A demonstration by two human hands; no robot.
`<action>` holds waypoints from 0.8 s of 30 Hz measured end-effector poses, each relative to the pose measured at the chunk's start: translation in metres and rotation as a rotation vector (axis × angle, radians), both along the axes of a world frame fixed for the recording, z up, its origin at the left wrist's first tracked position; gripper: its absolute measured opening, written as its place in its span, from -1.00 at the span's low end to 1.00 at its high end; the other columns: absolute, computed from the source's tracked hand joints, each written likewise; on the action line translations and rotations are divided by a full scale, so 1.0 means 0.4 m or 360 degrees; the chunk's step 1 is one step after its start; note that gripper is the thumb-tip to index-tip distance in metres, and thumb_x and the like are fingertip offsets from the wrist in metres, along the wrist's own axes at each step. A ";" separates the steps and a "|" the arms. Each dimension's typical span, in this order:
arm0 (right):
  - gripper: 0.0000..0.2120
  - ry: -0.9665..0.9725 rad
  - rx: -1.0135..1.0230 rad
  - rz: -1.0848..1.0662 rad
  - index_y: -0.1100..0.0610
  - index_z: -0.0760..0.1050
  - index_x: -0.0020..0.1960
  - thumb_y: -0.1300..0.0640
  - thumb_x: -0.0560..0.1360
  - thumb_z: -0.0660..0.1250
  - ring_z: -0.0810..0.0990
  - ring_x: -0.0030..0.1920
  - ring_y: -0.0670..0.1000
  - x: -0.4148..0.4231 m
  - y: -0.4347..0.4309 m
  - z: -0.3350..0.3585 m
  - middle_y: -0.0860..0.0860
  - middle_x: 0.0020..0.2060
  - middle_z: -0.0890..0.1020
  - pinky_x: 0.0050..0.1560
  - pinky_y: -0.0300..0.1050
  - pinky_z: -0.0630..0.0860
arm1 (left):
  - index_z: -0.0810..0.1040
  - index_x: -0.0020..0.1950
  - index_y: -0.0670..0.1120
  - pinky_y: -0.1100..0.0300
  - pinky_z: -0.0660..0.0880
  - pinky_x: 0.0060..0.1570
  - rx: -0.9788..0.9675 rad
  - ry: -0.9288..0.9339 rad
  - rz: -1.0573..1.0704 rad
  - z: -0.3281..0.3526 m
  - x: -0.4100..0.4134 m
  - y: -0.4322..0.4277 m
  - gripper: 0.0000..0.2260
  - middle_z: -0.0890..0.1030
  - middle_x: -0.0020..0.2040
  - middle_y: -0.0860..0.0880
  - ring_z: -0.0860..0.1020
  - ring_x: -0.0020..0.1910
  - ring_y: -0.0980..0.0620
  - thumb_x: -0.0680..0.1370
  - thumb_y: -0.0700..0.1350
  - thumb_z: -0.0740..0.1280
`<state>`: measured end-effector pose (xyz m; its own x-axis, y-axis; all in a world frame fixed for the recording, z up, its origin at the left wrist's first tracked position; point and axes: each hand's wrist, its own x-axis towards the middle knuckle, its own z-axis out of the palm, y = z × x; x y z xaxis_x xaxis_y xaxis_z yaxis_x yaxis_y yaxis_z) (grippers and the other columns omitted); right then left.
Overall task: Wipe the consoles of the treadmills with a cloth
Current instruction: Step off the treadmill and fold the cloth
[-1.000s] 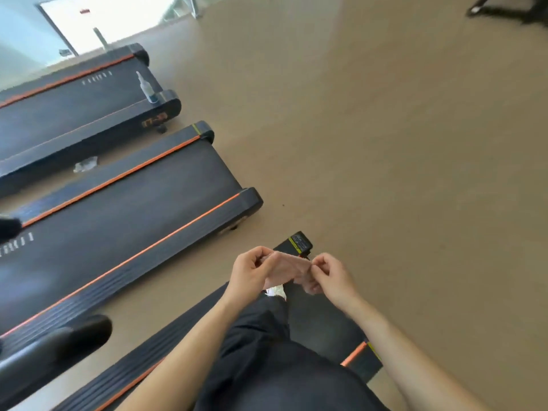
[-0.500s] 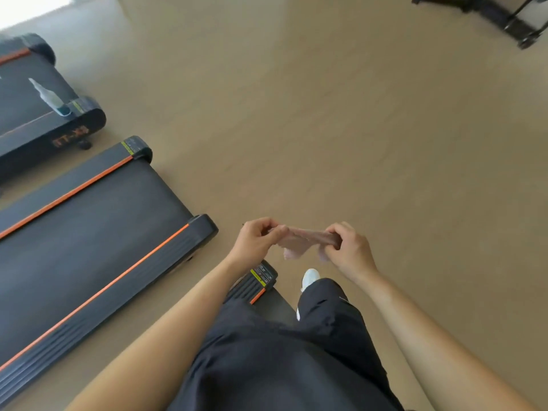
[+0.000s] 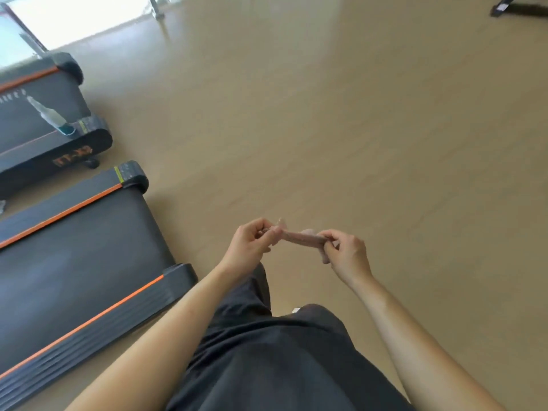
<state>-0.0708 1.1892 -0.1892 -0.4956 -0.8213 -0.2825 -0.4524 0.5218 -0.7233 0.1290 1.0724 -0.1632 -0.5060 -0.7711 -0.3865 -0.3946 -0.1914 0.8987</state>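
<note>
Dark trousers (image 3: pixel 275 366) fill the bottom edge, and one light shoe tip (image 3: pixel 296 310) only just shows. Above the floor (image 3: pixel 355 143), the left hand (image 3: pixel 250 246) and right hand (image 3: pixel 345 252) pinch the ends of a pinkish cloth (image 3: pixel 299 235), stretched into a thin, blurred strip. Left, a black treadmill (image 3: pixel 74 262) with orange stripes is cut off. Farther, another treadmill (image 3: pixel 44 137) carries perhaps a clear bottle (image 3: pixel 49 115).

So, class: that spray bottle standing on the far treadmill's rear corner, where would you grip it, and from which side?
Grip the spray bottle around its clear body, below the narrow white nozzle end, which is too slim to hold firmly. It stands on its dark base at the rear corner of the far treadmill with open floor alongside, so coming in from that floor side, fingers wrapping the body, looks easiest.
</note>
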 end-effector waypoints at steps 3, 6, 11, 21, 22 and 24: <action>-0.74 -0.0187 0.0062 0.0029 -0.04 0.62 -0.07 0.26 0.62 0.24 0.68 -0.36 0.04 -0.073 -0.130 0.026 -0.08 -0.36 0.65 -0.34 -0.11 0.64 | 0.63 -0.03 -0.23 0.16 0.65 -0.12 0.0092 0.0005 0.0188 0.021 -0.060 -0.115 -0.80 0.68 -0.12 -0.22 0.64 -0.12 -0.03 0.65 -0.11 0.37; -0.87 -0.0126 0.0145 0.0200 -0.01 0.60 -0.04 0.19 0.54 0.33 0.67 -0.22 0.05 -0.126 -0.281 0.039 -0.09 -0.29 0.65 -0.16 -0.08 0.58 | 0.62 -0.04 -0.25 -0.07 0.69 0.03 0.0164 0.0059 0.0442 0.022 -0.107 -0.248 -0.76 0.69 -0.06 -0.32 0.69 -0.07 -0.16 0.61 -0.06 0.41; -0.85 -0.0039 0.0163 0.0344 0.00 0.54 -0.07 0.07 0.45 0.49 0.59 -0.25 -0.03 -0.195 -0.566 0.008 -0.08 -0.30 0.65 -0.23 -0.17 0.45 | 0.59 -0.08 -0.31 -0.05 0.64 0.04 0.0240 0.0115 0.0703 -0.029 -0.168 -0.505 -0.77 0.66 -0.26 -0.14 0.65 -0.20 -0.04 0.63 -0.14 0.39; -0.89 -0.0343 0.0319 0.0477 0.21 0.61 -0.09 0.19 0.59 0.40 0.70 -0.35 -0.07 -0.246 -1.252 0.015 0.12 -0.29 0.72 -0.32 -0.27 0.57 | 0.63 -0.11 -0.21 0.09 0.58 -0.15 0.0360 -0.0012 0.0847 -0.128 -0.155 -1.137 -0.84 0.60 -0.24 -0.09 0.56 -0.25 0.02 0.62 -0.15 0.40; -0.88 -0.0328 0.0310 0.0494 0.18 0.61 -0.10 0.18 0.59 0.40 0.71 -0.33 -0.03 -0.248 -1.322 0.013 0.13 -0.28 0.71 -0.31 -0.24 0.58 | 0.63 -0.12 -0.19 0.08 0.57 -0.15 0.0363 -0.0026 0.0864 -0.126 -0.153 -1.193 -0.84 0.60 -0.25 -0.09 0.55 -0.25 0.02 0.62 -0.14 0.40; -0.88 -0.0327 0.0296 0.0499 0.17 0.62 -0.12 0.17 0.59 0.40 0.71 -0.29 0.04 -0.251 -1.463 0.004 0.14 -0.28 0.71 -0.27 -0.17 0.62 | 0.63 -0.11 -0.21 0.07 0.55 -0.16 0.0379 -0.0064 0.0920 -0.132 -0.145 -1.301 -0.83 0.60 -0.25 -0.09 0.54 -0.25 0.01 0.62 -0.13 0.40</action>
<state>-0.1712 0.6039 -0.1877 -0.1476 -0.8492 -0.5071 -0.4661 0.5119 -0.7216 0.0710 0.5520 -0.2161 -0.0142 -0.8063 -0.5913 -0.2003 -0.5771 0.7917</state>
